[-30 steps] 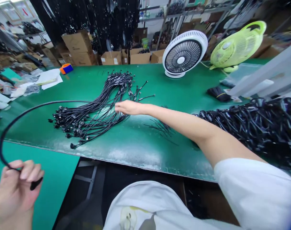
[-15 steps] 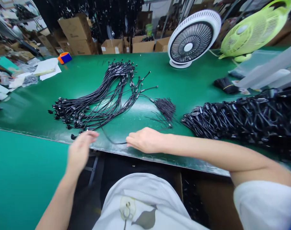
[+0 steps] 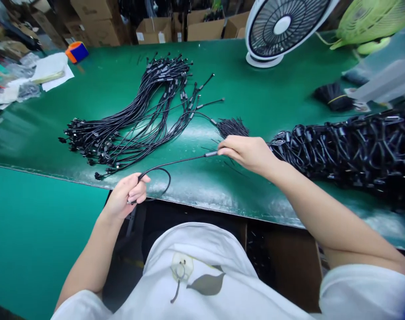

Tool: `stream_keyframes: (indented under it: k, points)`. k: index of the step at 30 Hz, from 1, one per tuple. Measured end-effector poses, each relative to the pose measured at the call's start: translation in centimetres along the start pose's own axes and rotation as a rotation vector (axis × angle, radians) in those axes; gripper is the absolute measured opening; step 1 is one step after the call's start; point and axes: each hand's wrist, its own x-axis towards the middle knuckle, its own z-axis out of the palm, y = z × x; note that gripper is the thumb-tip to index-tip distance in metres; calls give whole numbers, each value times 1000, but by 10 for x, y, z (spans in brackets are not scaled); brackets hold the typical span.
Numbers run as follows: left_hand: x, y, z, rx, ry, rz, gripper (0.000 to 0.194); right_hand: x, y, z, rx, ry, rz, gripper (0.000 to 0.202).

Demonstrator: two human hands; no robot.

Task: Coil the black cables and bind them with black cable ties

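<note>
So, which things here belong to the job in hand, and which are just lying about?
Belong, apparently:
- black cable, held by left hand and right hand
- spread cables
- looped cables

Seemingly just lying about:
- white fan
- green fan
- papers
- cardboard boxes

Grn. worktable [image 3: 275, 102]. On it: blk. cable bunch [image 3: 135, 111], ctr.; blk. strip pile [image 3: 234, 127]; coiled-cable stack [image 3: 342, 142], R.; wht. fan [image 3: 282, 25]; yel.-grn. fan [image 3: 372, 24]; papers [image 3: 52, 66], L.; orange/blue roll [image 3: 77, 52].
</note>
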Motion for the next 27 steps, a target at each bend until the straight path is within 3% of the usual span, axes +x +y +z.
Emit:
stream_keyframes:
  k: [4,9,12,15,17,19,23,27]
  points:
    - [-3,5,-9,-70,40,22,27,-10,13,8,57,8,10,40]
    - [-3,6,-18,-189,105,46,24,-16,16,4,26,16,-57,41]
    - [6,1,-13,-222,262,40,20,-28,-5,6,-87,6,-166,39]
    - [23,-14,8,-123,413,102,25,-39,-49,17,-141,-103,-341,35]
    - [31,-28,28,14,353,128,30,-38,-81,24,-55,-225,-495,35]
    - [32,-40,45,199,208,122,34,-26,-102,24,56,-267,-553,34]
    - [21,-47,56,502,-50,68,30,9,-97,13,261,-150,-276,33]
    - [18,-41,49,278,-156,23,32,19,-78,28,895,-45,-60,36]
